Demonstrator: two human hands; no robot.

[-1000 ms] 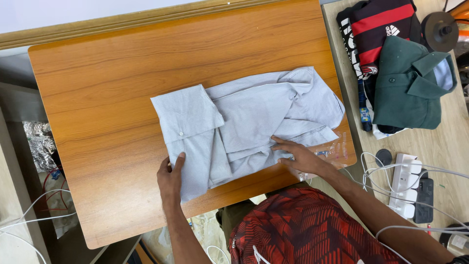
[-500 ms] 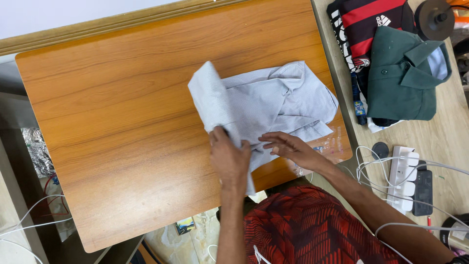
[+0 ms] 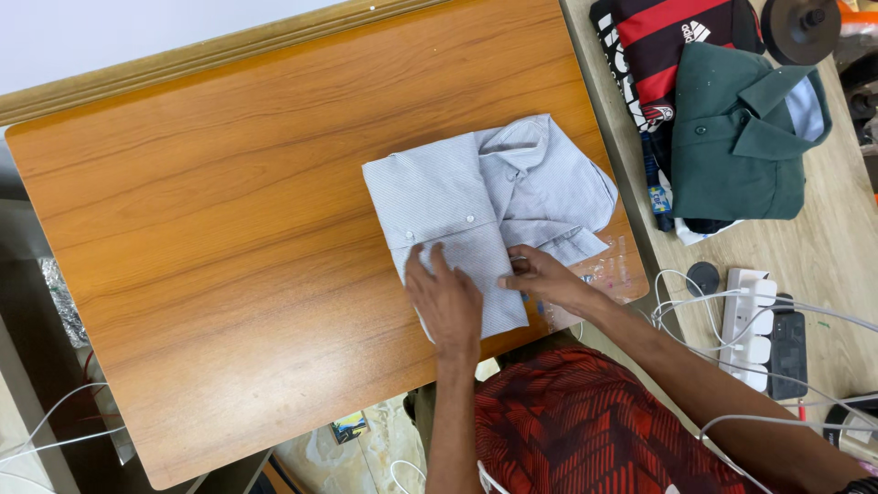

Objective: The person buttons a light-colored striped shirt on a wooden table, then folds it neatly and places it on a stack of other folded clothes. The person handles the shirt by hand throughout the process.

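Grey-striped cotton, one button-up shirt [image 3: 476,206], lies partly folded on the wooden desk [image 3: 229,229], toward that desk's near right corner. One folded panel with small white buttons lies flat over the shirt's left half, while the collar and a cuffed sleeve bunch up on its right half.

Two hands work at the shirt's near edge. The left hand [image 3: 445,297] lies palm down with fingers spread, pressing flat on the folded panel. The right hand [image 3: 541,279] rests just beside it, on the shirt's near right part below the cuff, fingers curled with the tips against the cloth; whether it nips a fold I cannot tell. Both forearms run back toward a person in a red and black patterned top [image 3: 576,430], seated at the edge nearest the shirt.

Right of the shirt, on a paler second surface, sits one pile of folded clothes: one dark green shirt [image 3: 741,137] on top, one red and black striped jersey [image 3: 668,41] beneath it. Nearer the person than that pile lies one white power strip [image 3: 748,325] with several white cables [image 3: 823,311] trailing from it, and one dark flat device [image 3: 788,352] touching its right side.
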